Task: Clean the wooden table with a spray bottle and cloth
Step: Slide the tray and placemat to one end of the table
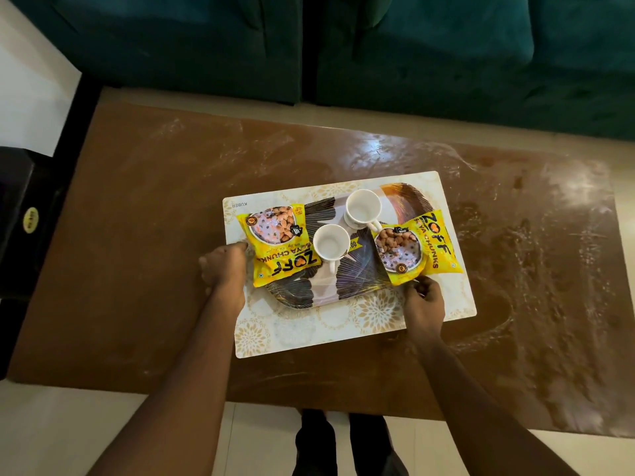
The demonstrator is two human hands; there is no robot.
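Observation:
The brown wooden table (144, 235) fills the middle of the head view, with whitish smear marks over its right half. At its centre lies a white placemat (347, 334) with gold flower prints. On the mat sits a patterned tray (302, 297) carrying two white cups (330, 242) and two yellow snack packets (278, 245). My left hand (225, 267) grips the tray's left edge. My right hand (424, 300) grips its near right edge, by the second packet (417, 249). No spray bottle or cloth is in view.
A dark green sofa (412, 56) runs along the table's far side. A black object (24, 214) stands off the table's left end. Pale floor tiles (86, 434) show near me, with my dark trousers (343, 441) below the table's front edge.

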